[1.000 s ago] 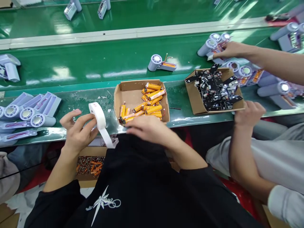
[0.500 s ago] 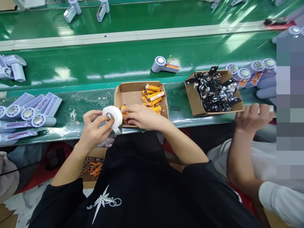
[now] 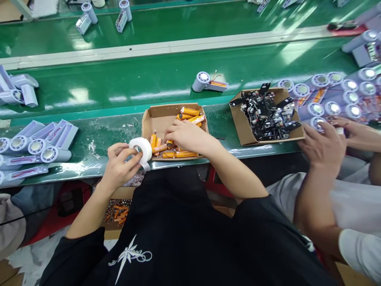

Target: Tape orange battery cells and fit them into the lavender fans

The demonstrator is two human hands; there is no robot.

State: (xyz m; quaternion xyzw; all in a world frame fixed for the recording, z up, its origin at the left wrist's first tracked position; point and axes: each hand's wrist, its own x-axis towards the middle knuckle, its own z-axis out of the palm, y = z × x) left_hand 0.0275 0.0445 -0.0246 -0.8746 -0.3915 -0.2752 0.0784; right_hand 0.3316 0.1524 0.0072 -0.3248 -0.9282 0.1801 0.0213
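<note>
My left hand (image 3: 123,161) grips a roll of white tape (image 3: 145,150) near the table's front edge, fingers hooked through its core. A loose end of tape hangs from the bottom of the roll. Just right of it stands a shallow cardboard box (image 3: 159,112) with several orange cylindrical batteries (image 3: 190,111) inside. My right hand (image 3: 190,137) reaches into this box, palm down, its fingers curled over an orange battery (image 3: 169,142). That hand covers part of the pile. Other batteries (image 3: 180,154) lie along the box's near side.
Another cardboard box (image 3: 242,127) holds black circuit parts. Lilac device housings (image 3: 35,145) lie at the left, with more (image 3: 331,107) at the right. One housing with wires (image 3: 201,81) rests on the green belt (image 3: 119,79). A co-worker's hands (image 3: 326,147) are at the right.
My right hand has moved right inside the box, uncovering batteries at its left. My left hand keeps the tape roll in nearly the same place. The co-worker's hand has shifted, and another hand appears.
</note>
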